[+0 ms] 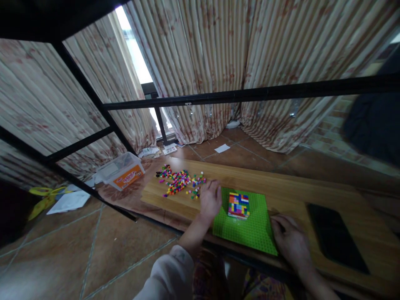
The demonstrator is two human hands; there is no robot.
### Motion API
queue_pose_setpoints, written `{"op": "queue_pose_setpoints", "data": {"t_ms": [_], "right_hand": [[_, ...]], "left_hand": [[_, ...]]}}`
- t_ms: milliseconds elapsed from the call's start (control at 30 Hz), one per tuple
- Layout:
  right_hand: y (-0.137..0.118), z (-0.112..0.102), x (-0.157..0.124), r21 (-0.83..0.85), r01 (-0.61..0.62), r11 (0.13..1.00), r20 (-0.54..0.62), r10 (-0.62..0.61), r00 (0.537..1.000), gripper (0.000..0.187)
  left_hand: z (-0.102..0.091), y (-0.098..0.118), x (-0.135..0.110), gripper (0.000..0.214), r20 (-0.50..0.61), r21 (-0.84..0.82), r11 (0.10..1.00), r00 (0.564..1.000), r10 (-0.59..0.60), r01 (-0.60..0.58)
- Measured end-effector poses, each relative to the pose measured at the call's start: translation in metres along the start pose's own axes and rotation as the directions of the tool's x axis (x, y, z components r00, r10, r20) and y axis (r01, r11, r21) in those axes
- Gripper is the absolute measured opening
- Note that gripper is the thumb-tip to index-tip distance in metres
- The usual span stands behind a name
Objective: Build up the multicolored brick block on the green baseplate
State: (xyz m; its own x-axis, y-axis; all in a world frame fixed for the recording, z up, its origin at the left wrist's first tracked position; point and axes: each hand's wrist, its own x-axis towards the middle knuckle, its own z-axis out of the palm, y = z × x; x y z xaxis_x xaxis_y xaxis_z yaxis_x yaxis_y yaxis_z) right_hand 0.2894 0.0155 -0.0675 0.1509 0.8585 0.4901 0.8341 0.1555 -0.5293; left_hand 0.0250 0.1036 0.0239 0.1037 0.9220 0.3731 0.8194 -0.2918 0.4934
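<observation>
A green studded baseplate (243, 235) lies on the wooden board. On its upper half stands a square block of multicoloured building bricks (239, 205), several layers high. My left hand (210, 198) is at the baseplate's left edge, beside the loose bricks, with its fingers bent and drawn together; anything between the fingertips is hidden. My right hand (290, 241) is at the baseplate's right edge, fingers curled and thumb side against it. Many small loose bricks (179, 181) in mixed colours are scattered on the board left of my left hand.
A black phone-like slab (337, 237) lies right of my right hand on the wooden board (300, 187). At the left stands a clear plastic box (121, 168) with an orange label. A black metal frame (218, 98) crosses in front of striped curtains (200, 50).
</observation>
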Motion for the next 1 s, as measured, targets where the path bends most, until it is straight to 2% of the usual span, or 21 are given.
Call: {"op": "queue_pose_setpoints", "data": {"t_ms": [100,200,333,467,667,1000], "right_hand": [[-0.001,0.000,-0.001,-0.020,-0.008,1.000,0.005,0.008,1.000,0.032],[-0.001,-0.001,0.000,-0.038,-0.012,0.999,-0.004,0.012,1.000,0.033],[-0.004,-0.002,0.001,-0.046,-0.023,0.999,-0.009,0.022,1.000,0.036],[-0.008,-0.004,0.001,-0.047,-0.056,0.997,-0.013,0.055,0.998,0.036],[-0.012,-0.005,0.002,-0.032,-0.069,0.997,-0.011,0.069,0.998,0.035],[-0.015,-0.005,0.003,-0.055,-0.057,0.997,-0.029,0.055,0.998,0.032]], "left_hand": [[0.002,-0.023,-0.001,0.034,0.081,0.165,0.985,0.996,0.042,-0.055],[0.012,-0.028,0.005,0.037,0.159,0.253,0.953,0.979,0.127,-0.165],[0.025,-0.031,0.020,0.034,0.212,0.276,0.940,0.967,0.142,-0.199],[0.028,-0.045,0.030,0.032,0.225,0.227,0.949,0.960,0.168,-0.219],[0.015,-0.068,0.039,0.030,0.236,0.281,0.931,0.957,0.168,-0.233],[-0.020,-0.120,0.049,0.029,0.215,0.433,0.882,0.971,0.101,-0.187]]}}
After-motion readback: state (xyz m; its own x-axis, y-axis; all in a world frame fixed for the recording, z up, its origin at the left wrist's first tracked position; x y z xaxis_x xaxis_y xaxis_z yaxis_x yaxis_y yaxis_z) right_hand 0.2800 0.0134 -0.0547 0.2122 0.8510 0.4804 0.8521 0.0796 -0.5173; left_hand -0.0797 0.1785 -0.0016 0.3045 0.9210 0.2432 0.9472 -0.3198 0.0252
